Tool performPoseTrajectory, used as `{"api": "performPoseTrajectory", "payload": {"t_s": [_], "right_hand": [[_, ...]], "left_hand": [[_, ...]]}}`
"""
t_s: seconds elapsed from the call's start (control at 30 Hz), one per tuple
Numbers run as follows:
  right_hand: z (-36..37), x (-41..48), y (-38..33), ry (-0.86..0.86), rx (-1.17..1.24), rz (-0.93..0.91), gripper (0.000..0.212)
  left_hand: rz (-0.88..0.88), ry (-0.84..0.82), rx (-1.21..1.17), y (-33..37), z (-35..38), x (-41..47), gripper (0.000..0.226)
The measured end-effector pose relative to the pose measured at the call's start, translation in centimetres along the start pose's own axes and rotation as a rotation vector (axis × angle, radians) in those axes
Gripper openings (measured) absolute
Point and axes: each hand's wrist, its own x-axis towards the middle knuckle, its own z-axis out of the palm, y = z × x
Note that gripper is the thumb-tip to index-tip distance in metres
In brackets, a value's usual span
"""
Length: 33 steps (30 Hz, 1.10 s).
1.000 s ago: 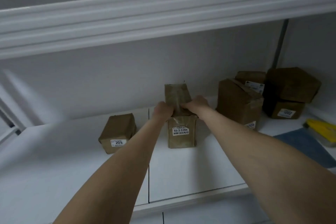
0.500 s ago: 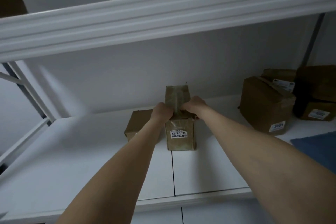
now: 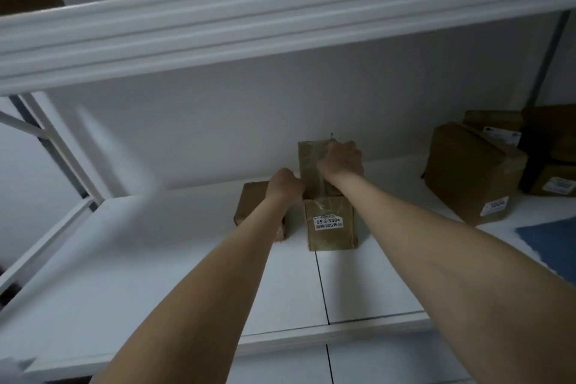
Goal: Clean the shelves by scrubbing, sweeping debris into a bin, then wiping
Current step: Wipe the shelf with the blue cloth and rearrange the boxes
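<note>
**Now both hands are on the top parcel**

From my seat I see the left hand (image 3: 285,184) and right hand (image 3: 341,160) curled round a tall brown taped cardboard parcel (image 3: 308,159). It stands on a white-labelled brown box (image 3: 330,227) at the back of the white metal shelf (image 3: 156,274). A blue cloth (image 3: 551,243) lies on the shelf's right end.

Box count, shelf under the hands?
7: upper box on labelled box, centre; left box beside them; right cluster: front box, rear box, dark box, corner box. Others possibly hidden.
</note>
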Motion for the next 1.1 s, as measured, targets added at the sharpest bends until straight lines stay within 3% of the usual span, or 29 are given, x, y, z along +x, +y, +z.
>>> {"api": "performPoseTrajectory", "payload": {"t_s": [0.07, 0.17, 0.37, 0.6, 0.67, 0.87, 1.1], "right_hand": [[0.7, -0.7, -1.9, 0.066, 0.055, -0.159, 0.035], [2.6, -2.7, -4.4, 0.009, 0.087, -0.253, 0.035], [7.6, -5.0, -6.8, -0.355, 0.156, -0.058, 0.032], [11.9, -4.9, -6.7, -0.486, 0.152, 0.101, 0.022], [12.8, -5.1, -7.5, -0.472, 0.173, 0.123, 0.023], [16.5, -6.0, -12.8, -0.502, 0.342, 0.094, 0.027], [20.8, -8.7, -18.4, -0.620, 0.458, 0.092, 0.012]], "left_hand": [[-0.022, 0.070, 0.035, -1.4, -0.9, -0.3, 0.033], [-0.094, 0.118, 0.072, -3.6, -2.0, -0.7, 0.038], [-0.132, 0.089, 0.156, -7.7, -4.6, -0.6, 0.040], [-0.182, -0.126, -0.075, -12.0, -4.9, 0.7, 0.025], [-0.154, -0.148, -0.066, -13.1, -5.5, 1.0, 0.030], [-0.225, -0.002, -0.038, -17.7, -10.8, 3.4, 0.029], [-0.357, 0.122, -0.033, -23.3, -15.9, 3.6, 0.028]]}}
